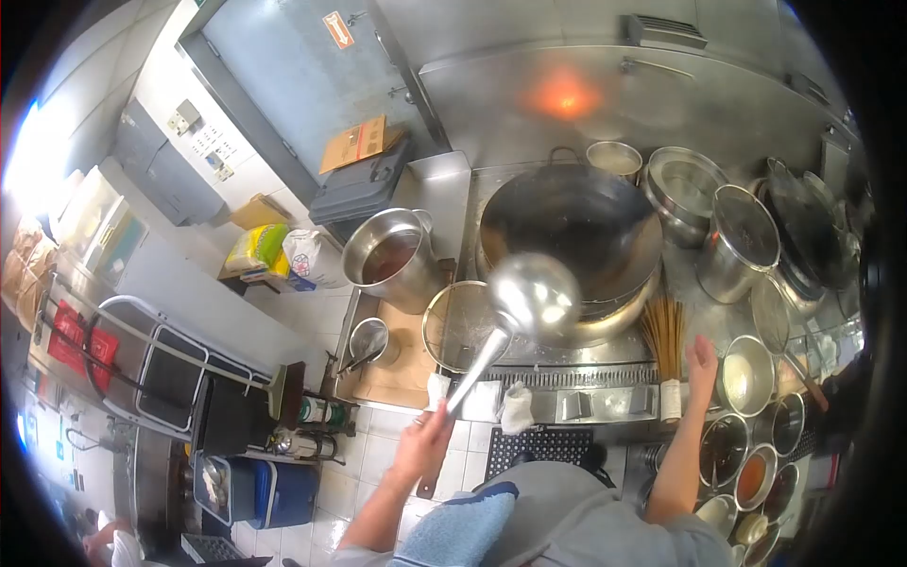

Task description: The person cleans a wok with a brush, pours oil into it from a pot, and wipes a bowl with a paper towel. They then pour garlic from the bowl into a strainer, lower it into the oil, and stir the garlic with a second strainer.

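Observation:
My left hand (422,444) grips the long handle of a steel ladle (531,298), whose round bowl hovers over the near left rim of the big dark wok (567,231). The wok looks empty. My right hand (701,364) is stretched out flat, fingers apart, above the counter edge between a bamboo wok brush (665,340) and a steel bowl of pale liquid (746,373). It holds nothing.
A wire strainer (455,326) and a tall steel pot of dark liquid (392,260) stand left of the wok. Lidded pots (742,241) and steel bowls crowd the right. Several small seasoning bowls (751,477) sit at lower right. Flame glow reflects on the back wall.

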`<state>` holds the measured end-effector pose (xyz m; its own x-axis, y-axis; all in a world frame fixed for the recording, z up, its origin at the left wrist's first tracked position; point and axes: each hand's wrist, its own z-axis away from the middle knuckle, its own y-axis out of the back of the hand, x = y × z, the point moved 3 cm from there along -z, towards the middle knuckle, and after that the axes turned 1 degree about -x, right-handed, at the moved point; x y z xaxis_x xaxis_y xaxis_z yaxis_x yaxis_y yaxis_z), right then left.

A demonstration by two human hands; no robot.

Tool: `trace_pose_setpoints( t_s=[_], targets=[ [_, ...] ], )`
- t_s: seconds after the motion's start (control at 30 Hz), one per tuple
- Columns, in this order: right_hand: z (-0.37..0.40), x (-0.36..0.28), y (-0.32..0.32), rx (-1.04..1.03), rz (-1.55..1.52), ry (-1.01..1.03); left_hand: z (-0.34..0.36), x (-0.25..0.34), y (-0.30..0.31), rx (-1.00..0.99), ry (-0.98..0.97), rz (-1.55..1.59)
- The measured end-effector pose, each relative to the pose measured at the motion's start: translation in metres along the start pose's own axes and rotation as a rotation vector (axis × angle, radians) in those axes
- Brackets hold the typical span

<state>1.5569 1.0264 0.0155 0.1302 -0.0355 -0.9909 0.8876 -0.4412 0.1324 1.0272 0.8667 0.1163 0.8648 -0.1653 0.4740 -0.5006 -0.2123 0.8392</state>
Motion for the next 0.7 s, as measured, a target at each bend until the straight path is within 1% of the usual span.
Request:
trace_pose_setpoints(
  t_s=[0.03,0.07,0.1,0.17,0.2,0.23,0.27,0.3,0.33,0.37,0.4,0.43,0.47,0.5,0.53,0.57,0.6,0.63,0.67,0.7],
  targets=[
    [0.011,0.0,0.002,0.0,0.023,0.004,-0.008,-0.013,0.015,0.026,0.01,0.005],
    [0.021,0.002,0.006,0.014,0.048,-0.001,-0.016,-0.023,0.03,0.005,0.096,-0.029],
    [0.031,0.006,0.013,0.03,0.073,-0.009,-0.028,-0.032,0.045,0.084,0.074,-0.027],
    [0.055,0.015,0.025,0.06,0.101,-0.006,-0.063,-0.043,0.073,0.11,0.146,-0.035],
    [0.067,0.019,0.032,0.075,0.102,0.008,-0.083,-0.057,0.081,0.205,-0.02,0.004],
    [0.081,0.024,0.039,0.093,0.102,0.024,-0.102,-0.078,0.082,0.193,0.041,0.03],
    [0.094,0.033,0.042,0.16,0.107,0.021,-0.121,-0.087,0.087,0.222,0.032,-0.018],
    [0.106,0.035,0.047,0.131,0.147,0.02,-0.143,-0.107,0.085,0.282,-0.012,-0.108],
    [0.123,0.03,0.046,0.101,0.189,0.014,-0.164,-0.124,0.083,0.225,0.126,-0.074],
    [0.141,0.024,0.046,0.072,0.23,0.005,-0.181,-0.133,0.083,0.289,0.064,-0.12],
    [0.155,0.028,0.045,0.076,0.127,0.011,-0.198,-0.151,0.077,0.291,0.026,-0.254],
    [0.17,0.023,0.043,0.085,0.137,-0.037,-0.213,-0.154,0.078,0.224,0.128,-0.292],
    [0.182,0.023,0.041,0.078,0.137,-0.044,-0.228,-0.167,0.075,0.192,0.183,-0.277],
    [0.197,0.027,0.041,0.099,0.134,-0.062,-0.237,-0.179,0.069,0.151,0.158,-0.412],
    [0.208,0.042,0.041,0.1,0.182,-0.069,-0.239,-0.177,0.068,0.124,0.12,-0.346],
    [0.223,0.049,0.047,0.124,0.23,-0.086,-0.241,-0.166,0.067,0.092,0.146,-0.316],
    [0.243,0.025,0.045,0.163,0.509,-0.032,-0.244,-0.18,0.062,0.113,0.0,-0.294],
    [0.255,0.032,0.048,0.174,0.346,-0.111,-0.243,-0.177,0.063,-0.01,0.059,-0.215],
    [0.268,0.058,0.055,0.182,0.395,-0.154,-0.261,-0.25,0.04,0.176,-0.301,-0.445],
    [0.284,0.061,0.062,0.158,0.468,-0.174,-0.243,-0.139,0.07,-0.186,0.111,-0.482]
  ],
)
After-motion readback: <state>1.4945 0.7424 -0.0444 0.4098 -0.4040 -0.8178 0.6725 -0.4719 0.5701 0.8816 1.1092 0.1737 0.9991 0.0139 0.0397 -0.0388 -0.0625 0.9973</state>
